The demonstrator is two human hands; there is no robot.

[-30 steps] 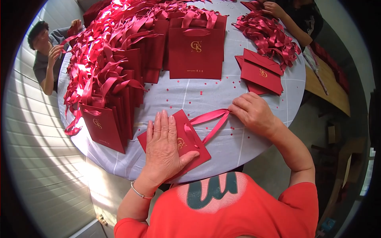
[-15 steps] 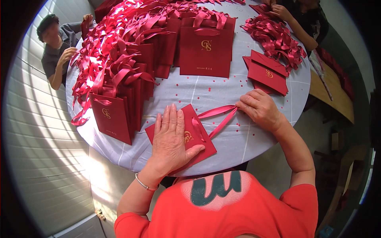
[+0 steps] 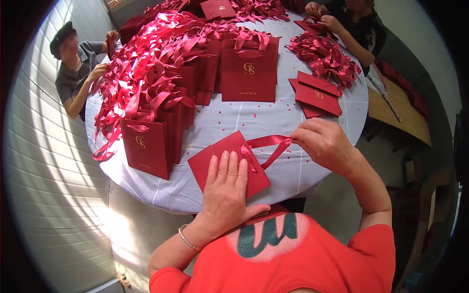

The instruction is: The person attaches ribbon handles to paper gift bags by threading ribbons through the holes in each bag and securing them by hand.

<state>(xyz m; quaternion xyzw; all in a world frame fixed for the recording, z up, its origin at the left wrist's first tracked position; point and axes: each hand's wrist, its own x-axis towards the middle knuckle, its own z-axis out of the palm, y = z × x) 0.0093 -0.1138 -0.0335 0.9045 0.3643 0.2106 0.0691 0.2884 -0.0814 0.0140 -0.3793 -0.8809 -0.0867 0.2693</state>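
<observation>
A red paper gift bag (image 3: 207,158) lies flat and turned at an angle near the front edge of the round table. On its lower part rests my left hand (image 3: 226,188), fingers stretched out and palm down. A satin ribbon handle (image 3: 276,141) runs from the bag's top edge out to the right. Its end is pinched between the thumb and fingers of my right hand (image 3: 320,141), raised just beside the bag. A second ribbon loop (image 3: 249,158) hangs over the upper face of the bag.
Upright red bags (image 3: 145,149) stand in rows at left, under a large heap of ribbons (image 3: 161,53). Flat bags (image 3: 317,95) lie at right near another ribbon pile (image 3: 327,58). Two people sit across the white-covered table (image 3: 234,119), one at far left, one at far right.
My left hand has slid down toward the near edge of the bag, fingers still flat. My right hand keeps its pinch on the ribbon. The view has shifted slightly.
</observation>
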